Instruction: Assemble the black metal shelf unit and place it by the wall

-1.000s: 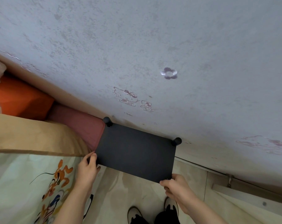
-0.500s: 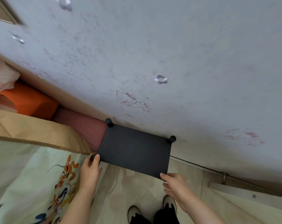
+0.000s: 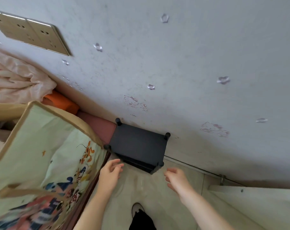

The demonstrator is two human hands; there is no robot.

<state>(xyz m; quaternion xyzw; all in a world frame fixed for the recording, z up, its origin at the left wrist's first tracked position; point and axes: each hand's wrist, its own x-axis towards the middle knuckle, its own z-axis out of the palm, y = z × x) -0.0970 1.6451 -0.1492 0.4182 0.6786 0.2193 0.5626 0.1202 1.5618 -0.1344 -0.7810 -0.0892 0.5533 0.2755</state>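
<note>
The black metal shelf unit [image 3: 138,144] stands on the floor with its back against the grey wall [image 3: 174,63], between a bed and open floor. Its flat top panel has round black post caps at the corners, and a lower shelf shows under the front edge. My left hand [image 3: 110,174] hovers just in front of its front left corner, fingers relaxed and holding nothing. My right hand [image 3: 177,178] hangs in front of the front right corner, also loose and apart from the shelf.
A bed with a cartoon-print quilt [image 3: 46,163] fills the left side, with a pink mattress edge [image 3: 99,127] touching the shelf. A double socket plate [image 3: 31,32] sits high on the wall. A white board [image 3: 257,205] leans at the lower right. My shoe [image 3: 137,211] stands on the tiled floor.
Both hands have let go of the shelf's front corners and drawn back toward me. The shelf now stands alone by the wall, and the view has pulled up and away.
</note>
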